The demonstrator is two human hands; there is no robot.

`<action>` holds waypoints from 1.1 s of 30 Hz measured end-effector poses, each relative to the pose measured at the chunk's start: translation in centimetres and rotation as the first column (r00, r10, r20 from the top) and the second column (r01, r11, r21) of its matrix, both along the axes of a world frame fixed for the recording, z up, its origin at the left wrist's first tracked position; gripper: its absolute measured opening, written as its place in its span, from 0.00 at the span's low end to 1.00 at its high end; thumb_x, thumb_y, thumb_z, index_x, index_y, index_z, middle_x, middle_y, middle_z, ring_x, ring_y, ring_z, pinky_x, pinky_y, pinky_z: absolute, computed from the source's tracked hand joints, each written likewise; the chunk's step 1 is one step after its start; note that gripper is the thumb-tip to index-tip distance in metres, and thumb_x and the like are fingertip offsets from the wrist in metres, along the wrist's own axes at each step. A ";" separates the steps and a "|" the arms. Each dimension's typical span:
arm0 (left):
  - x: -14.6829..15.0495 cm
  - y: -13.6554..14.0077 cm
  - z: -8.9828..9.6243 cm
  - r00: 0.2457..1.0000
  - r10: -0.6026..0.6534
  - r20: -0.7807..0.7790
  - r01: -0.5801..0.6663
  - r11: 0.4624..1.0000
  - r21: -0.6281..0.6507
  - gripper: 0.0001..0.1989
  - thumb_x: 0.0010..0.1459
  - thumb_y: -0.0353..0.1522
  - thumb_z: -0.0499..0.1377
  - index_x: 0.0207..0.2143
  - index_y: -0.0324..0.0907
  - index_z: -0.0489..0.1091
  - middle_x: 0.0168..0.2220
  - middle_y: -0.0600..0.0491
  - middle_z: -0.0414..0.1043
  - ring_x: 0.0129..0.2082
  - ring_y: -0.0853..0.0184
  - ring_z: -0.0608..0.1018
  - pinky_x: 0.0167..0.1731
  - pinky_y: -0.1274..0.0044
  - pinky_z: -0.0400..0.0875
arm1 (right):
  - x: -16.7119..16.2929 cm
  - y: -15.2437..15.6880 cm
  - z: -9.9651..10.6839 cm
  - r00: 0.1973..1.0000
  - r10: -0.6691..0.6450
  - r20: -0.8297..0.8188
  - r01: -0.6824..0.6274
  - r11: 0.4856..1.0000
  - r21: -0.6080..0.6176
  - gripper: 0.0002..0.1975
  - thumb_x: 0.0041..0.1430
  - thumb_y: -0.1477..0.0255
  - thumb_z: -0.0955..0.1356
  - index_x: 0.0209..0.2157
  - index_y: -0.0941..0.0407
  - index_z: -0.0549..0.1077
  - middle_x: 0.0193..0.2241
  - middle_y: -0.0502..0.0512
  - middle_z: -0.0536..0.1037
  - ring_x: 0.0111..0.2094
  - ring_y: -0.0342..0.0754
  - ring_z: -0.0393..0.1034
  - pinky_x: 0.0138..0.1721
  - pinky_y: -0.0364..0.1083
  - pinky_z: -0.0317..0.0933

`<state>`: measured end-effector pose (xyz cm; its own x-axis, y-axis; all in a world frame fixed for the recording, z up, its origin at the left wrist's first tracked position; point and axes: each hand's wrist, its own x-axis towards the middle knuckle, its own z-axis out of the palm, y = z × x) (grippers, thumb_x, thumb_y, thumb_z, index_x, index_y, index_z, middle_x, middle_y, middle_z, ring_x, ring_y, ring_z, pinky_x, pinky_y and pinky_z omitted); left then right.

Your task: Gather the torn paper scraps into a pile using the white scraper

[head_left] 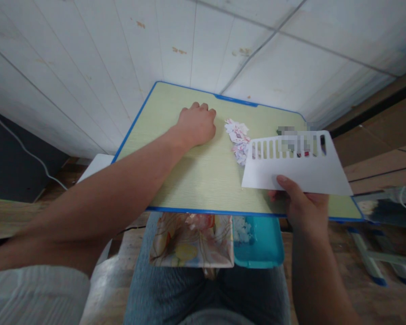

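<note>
Thumb on top and fingers beneath, my right hand (304, 205) grips a white card (291, 174) by its near edge. A row of narrow rounded slots is cut along the card's far side, and it is held above the right part of the table. My left hand (198, 124) rests at the table's middle with its fingers curled under; whatever they may hold is hidden. Between the hands lies a pile of small white paper pieces with pink marks (237, 133), partly covered by the card's left edge.
The pale green table (176, 187) has a blue rim and stands against a white panelled wall (98, 58). Below its front edge, a patterned box (192, 259) and a turquoise tub (265, 243) with white bits sit at my lap. Blurred dark items lie behind the card.
</note>
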<state>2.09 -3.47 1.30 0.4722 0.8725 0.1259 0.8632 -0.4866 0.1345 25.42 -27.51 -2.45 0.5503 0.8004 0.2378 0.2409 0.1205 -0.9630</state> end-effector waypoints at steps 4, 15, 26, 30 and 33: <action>0.0 0.0 0.1 1.000 0.004 -0.002 -0.004 1.000 -0.008 0.29 0.81 0.37 0.56 0.79 0.47 0.77 0.71 0.36 0.80 0.76 0.35 0.74 0.72 0.49 0.74 | -0.4 -0.3 0.3 0.997 0.015 0.076 -0.014 1.000 -0.022 0.17 0.62 0.60 0.86 0.32 0.51 0.81 0.23 0.50 0.82 0.20 0.50 0.74 0.23 0.49 0.72; 0.1 -0.2 0.2 1.000 0.002 0.005 -0.002 1.000 -0.015 0.32 0.80 0.36 0.57 0.81 0.47 0.75 0.74 0.36 0.79 0.77 0.34 0.73 0.73 0.47 0.73 | -2.2 -1.8 1.3 0.997 0.077 0.022 -0.075 0.995 -0.073 0.17 0.62 0.59 0.87 0.33 0.51 0.83 0.23 0.50 0.83 0.20 0.51 0.75 0.23 0.50 0.76; 0.1 0.2 -0.1 1.000 0.002 0.019 -0.002 1.000 -0.009 0.31 0.81 0.39 0.58 0.81 0.49 0.75 0.73 0.37 0.79 0.77 0.35 0.74 0.73 0.48 0.73 | -2.6 -2.0 1.0 0.992 0.123 -0.031 -0.125 0.988 -0.087 0.19 0.60 0.58 0.88 0.32 0.51 0.83 0.22 0.51 0.81 0.18 0.51 0.74 0.20 0.50 0.73; 0.1 0.1 0.0 1.000 0.001 0.010 -0.001 1.000 -0.003 0.29 0.82 0.37 0.56 0.80 0.47 0.77 0.73 0.36 0.79 0.76 0.36 0.75 0.73 0.49 0.74 | -2.5 -1.9 1.0 0.990 0.141 -0.001 -0.140 0.986 -0.095 0.19 0.63 0.58 0.87 0.29 0.52 0.81 0.21 0.52 0.80 0.17 0.51 0.74 0.20 0.50 0.72; 0.1 -0.1 0.1 1.000 0.000 0.002 0.000 1.000 -0.004 0.29 0.81 0.35 0.55 0.78 0.45 0.78 0.75 0.35 0.78 0.77 0.36 0.75 0.73 0.49 0.74 | -2.5 -1.9 1.0 0.991 0.130 -0.006 -0.130 0.987 -0.097 0.19 0.63 0.59 0.87 0.30 0.52 0.81 0.21 0.51 0.80 0.18 0.50 0.74 0.20 0.49 0.72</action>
